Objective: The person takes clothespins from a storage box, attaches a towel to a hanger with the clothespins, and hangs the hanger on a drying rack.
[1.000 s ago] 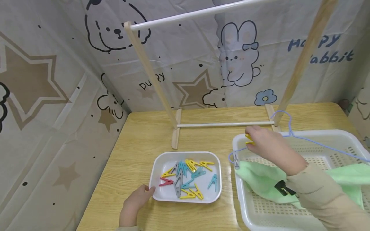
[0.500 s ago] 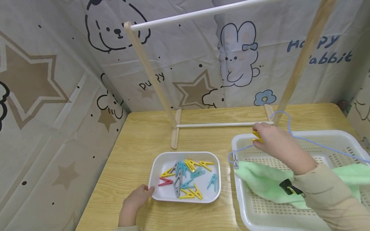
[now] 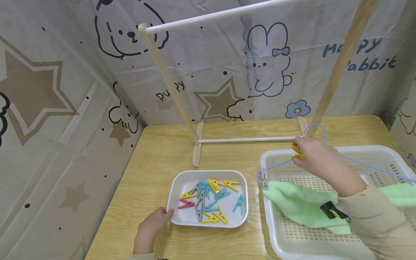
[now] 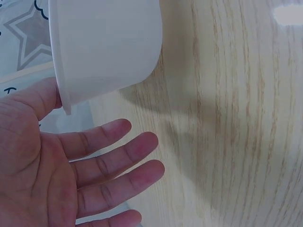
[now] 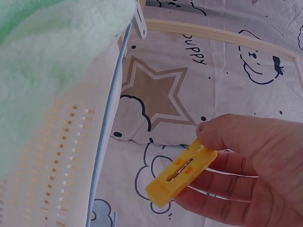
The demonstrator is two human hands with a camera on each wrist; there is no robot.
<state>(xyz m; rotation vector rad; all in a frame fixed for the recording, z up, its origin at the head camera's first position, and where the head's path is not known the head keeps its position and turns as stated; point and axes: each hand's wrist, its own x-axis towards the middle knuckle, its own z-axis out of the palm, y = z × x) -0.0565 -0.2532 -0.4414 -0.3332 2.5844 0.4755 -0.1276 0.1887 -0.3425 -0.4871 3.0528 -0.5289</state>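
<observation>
Our left hand (image 3: 153,223), fingers extended, touches the white rectangular plastic tray (image 3: 209,224); a yellow plastic clothespin (image 3: 298,152) is pinched in our right hand (image 3: 318,157), near the thin blue hanger (image 3: 279,164) and the white perforated plastic basket (image 3: 272,231).

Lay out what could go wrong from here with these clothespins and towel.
The yellow clothespin, pinched by the right hand, could slip and perhaps drop into the white basket. The thumb of the left hand touches the white tray, so a careless push might shift it and jostle the clothespins inside. If the blue hanger is tugged, the green towel might slip from the grey clip.
</observation>
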